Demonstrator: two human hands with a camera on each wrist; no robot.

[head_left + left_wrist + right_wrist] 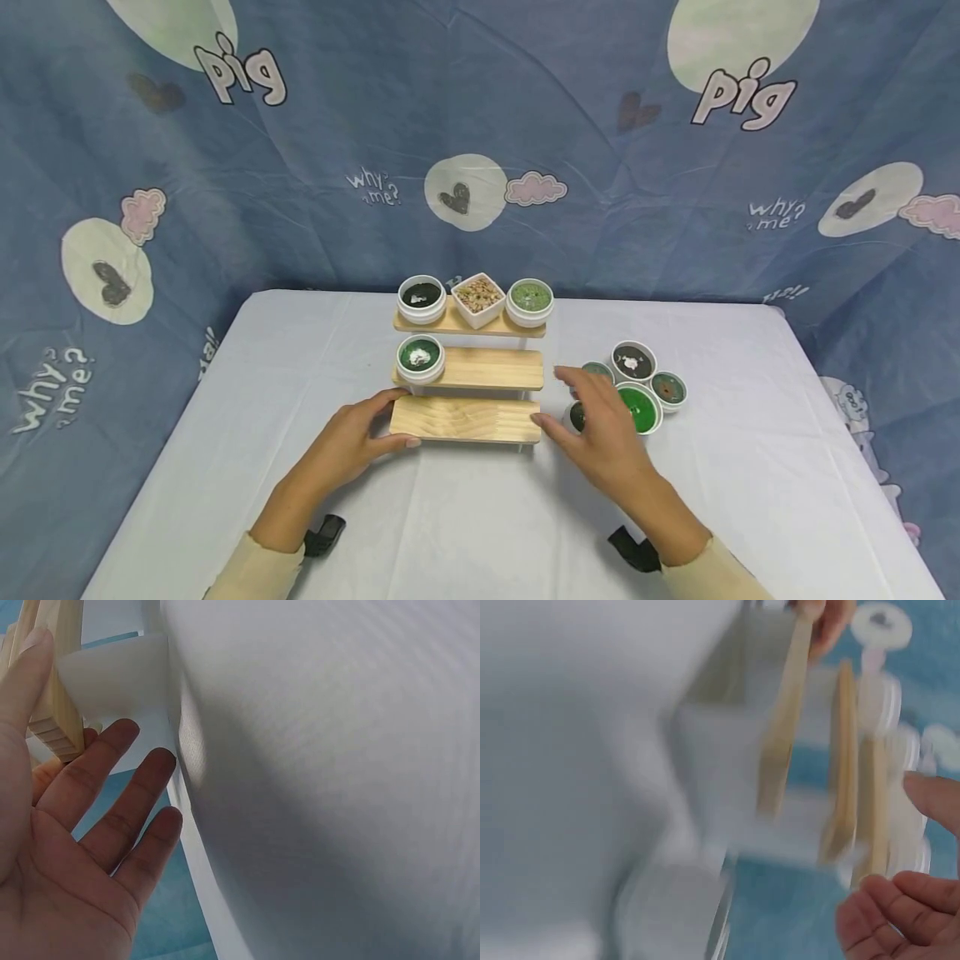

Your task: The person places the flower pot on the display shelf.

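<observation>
A three-tier wooden display stand (465, 419) with pale boards is on the table. My left hand (352, 435) grips the left end of its lowest board, thumb at the front edge. In the left wrist view, the left hand's (94, 825) other fingers spread loosely below the board (58, 712). My right hand (609, 433) hovers by the board's right end, fingers apart and holding nothing. On the top tier are a dark-filled cup (422, 298), a square bowl of nutty bits (478, 298) and a light-green cup (530, 302). A green-and-white cup (420, 358) sits on the middle tier's left.
Several round white cups stand right of the stand, partly behind my right hand: a black-filled one (633, 362), a bright green one (641, 408) and a green one with a brown centre (668, 390). A white cloth (300, 350) covers the table; a blue printed curtain (600, 233) hangs behind.
</observation>
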